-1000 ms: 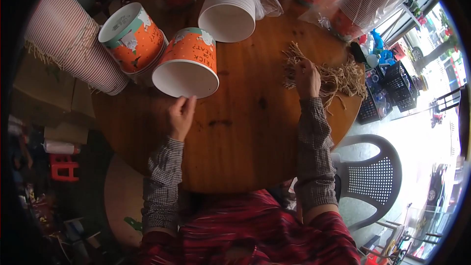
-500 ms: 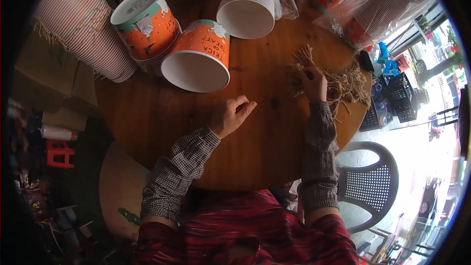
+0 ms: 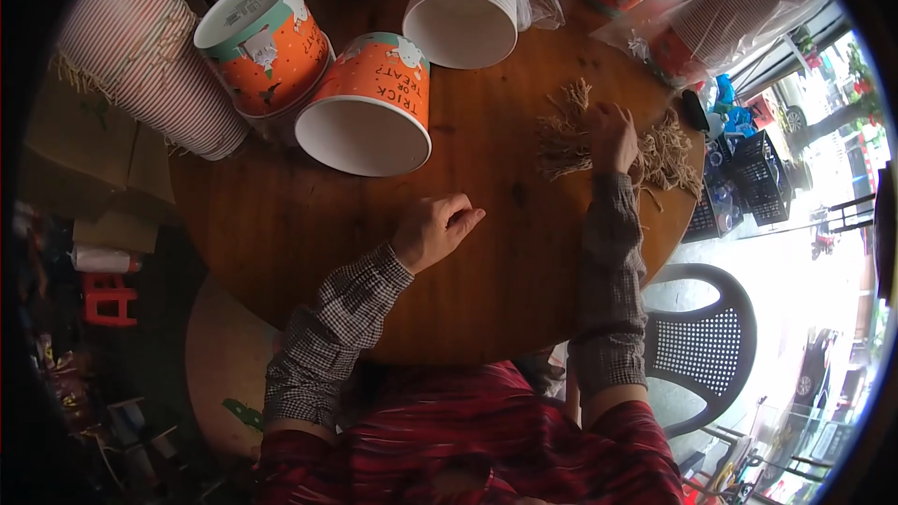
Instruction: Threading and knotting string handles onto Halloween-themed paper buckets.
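Note:
On the round wooden table (image 3: pixel 505 290), my left hand (image 3: pixel 434 232) hovers near the middle, its fingers curled in and the thumb stretched forward; nothing shows in it. At the right, my right hand (image 3: pixel 614 138) reaches into a heap of short tan twine pieces (image 3: pixel 672 164), fingers bent closed on the strands. How many it pinches is hidden. Another clump of the twine lies just left of that hand. Beyond my left hand, an orange and green paper bucket (image 3: pixel 379 84) lies on its side, its white mouth toward me. An upright orange bucket (image 3: pixel 271 47) stands behind it.
A tall leaning stack of paper buckets (image 3: pixel 154 61) is at the left, twine hanging from it. More nested buckets (image 3: pixel 463 23) lie at the back, and bagged stacks (image 3: pixel 716 28) stand far right. A grey plastic chair (image 3: pixel 706 346) is beside the table; a red stool (image 3: pixel 109 299) is at left.
My right hand has shifted a little right and away from me within the twine. My left hand has stayed nearly in place. The whole view has moved slightly.

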### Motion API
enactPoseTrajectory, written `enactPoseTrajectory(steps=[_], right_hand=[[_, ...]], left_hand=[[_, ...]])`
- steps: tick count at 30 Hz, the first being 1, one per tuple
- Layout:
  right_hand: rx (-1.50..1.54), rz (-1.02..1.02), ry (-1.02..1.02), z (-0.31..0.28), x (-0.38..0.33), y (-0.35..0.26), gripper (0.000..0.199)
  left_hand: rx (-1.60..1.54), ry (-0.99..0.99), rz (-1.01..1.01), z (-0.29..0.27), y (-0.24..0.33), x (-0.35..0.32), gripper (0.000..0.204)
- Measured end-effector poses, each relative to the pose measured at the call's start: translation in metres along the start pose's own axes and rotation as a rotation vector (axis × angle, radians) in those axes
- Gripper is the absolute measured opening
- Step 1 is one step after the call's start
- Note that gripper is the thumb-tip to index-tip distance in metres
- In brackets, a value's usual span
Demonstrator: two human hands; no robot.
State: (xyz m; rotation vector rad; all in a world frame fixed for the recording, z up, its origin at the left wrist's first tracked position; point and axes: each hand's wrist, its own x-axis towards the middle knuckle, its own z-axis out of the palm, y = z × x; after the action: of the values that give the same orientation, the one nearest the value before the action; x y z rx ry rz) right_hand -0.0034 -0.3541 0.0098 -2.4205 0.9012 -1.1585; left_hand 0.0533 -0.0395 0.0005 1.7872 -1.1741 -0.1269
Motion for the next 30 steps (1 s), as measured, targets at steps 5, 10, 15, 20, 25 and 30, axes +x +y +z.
enactPoseTrajectory(steps=[5,10,15,20,25,30], right_hand=[[-0.184,0.074,-0.208,0.011,0.008,-0.003,0.023],[0.122,-0.194,-0.071,0.005,-0.012,-0.035,0.012],[0.448,-0.559,-0.414,-0.009,-0.083,-0.116,0.009],[0.485,-0.558,-0.477,-0.016,-0.109,-0.135,0.009],[0.510,-0.358,-0.534,-0.025,-0.115,-0.128,0.010],[0.955,0.156,-0.825,-0.032,-0.117,-0.139,0.015]], left_hand=[[0.032,-0.035,-0.020,0.002,0.001,0.002,0.022],[-0.274,-0.007,-0.197,0.005,-0.001,0.005,0.030],[-0.866,0.036,-0.554,-0.006,-0.007,0.006,0.040],[-0.864,0.175,-0.519,-0.013,0.000,0.006,0.032],[-0.520,0.259,-0.241,-0.020,0.002,-0.001,0.019],[-0.331,0.242,-0.054,-0.020,0.005,0.000,0.022]])
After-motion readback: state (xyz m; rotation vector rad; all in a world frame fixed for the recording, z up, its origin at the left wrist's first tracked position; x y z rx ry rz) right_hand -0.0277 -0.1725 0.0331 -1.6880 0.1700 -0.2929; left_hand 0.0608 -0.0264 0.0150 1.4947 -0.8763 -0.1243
